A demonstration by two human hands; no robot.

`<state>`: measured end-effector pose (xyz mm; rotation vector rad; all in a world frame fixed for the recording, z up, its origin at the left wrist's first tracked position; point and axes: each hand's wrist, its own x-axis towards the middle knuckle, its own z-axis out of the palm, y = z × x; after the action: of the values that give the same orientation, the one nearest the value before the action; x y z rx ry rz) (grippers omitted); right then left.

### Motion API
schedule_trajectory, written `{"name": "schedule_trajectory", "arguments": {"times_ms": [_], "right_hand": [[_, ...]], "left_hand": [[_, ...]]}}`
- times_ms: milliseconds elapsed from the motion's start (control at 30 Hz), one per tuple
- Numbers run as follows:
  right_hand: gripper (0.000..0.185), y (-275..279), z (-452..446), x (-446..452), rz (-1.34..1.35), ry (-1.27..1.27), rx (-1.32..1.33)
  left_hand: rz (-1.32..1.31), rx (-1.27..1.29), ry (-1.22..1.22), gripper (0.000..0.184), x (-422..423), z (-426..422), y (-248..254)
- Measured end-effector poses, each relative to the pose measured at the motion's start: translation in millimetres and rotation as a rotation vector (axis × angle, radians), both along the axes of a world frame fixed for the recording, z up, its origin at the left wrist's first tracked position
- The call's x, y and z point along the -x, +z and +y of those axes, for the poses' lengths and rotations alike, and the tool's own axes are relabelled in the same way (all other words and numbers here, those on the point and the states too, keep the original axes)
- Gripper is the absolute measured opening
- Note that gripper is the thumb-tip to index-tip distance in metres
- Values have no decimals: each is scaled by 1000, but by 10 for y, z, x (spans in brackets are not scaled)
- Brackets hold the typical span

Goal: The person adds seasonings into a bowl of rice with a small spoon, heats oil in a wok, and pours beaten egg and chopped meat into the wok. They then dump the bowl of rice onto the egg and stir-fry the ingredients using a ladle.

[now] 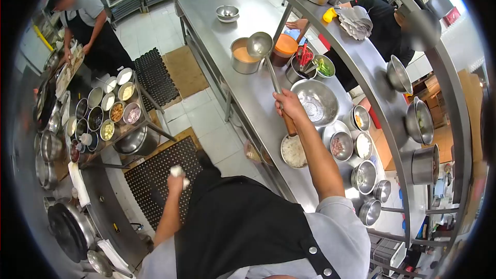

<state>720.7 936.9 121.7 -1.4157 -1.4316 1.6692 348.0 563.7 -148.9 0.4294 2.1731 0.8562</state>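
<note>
My right hand is closed round the wooden handle of a long metal ladle. The ladle's bowl hangs over the edge of a pot of orange liquid. Under my forearm lies a bowl of white grains, and an empty-looking large steel bowl is just right of my hand. My left hand hangs low over the black floor mat, closed round a crumpled white cloth.
A steel table runs ahead, with a curved shelf above its right side. At left, a person stands by a rack of filled containers. Another person reaches in from behind the shelf. Rubber mats cover the floor.
</note>
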Motion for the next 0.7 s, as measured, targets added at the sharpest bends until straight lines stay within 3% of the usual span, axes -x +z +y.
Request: {"name": "schedule_trajectory", "arguments": {"times_ms": [67,167,233,367,433,500,700], "right_hand": [[16,-129,259,-7,-57,-3,-19],[15,-86,502,53,-205,35,-52],[17,-61,656,72,-243,49,-65],[17,243,746,171,-299,64,30],[24,299,812,206,-305,67,121],[27,420,840,308,-340,58,137],[35,555,1008,388,-397,85,220]], "left_hand": [[-166,-271,-59,31,-6,877,167],[-173,-382,-159,40,-230,2209,864],[-152,-565,-226,33,-295,3033,981],[-229,-541,-243,37,-295,4403,1318],[-360,-636,-234,39,-283,4946,1386],[-272,-598,-325,43,-226,5431,1392],[-372,-617,-436,54,-225,5917,1331]]}}
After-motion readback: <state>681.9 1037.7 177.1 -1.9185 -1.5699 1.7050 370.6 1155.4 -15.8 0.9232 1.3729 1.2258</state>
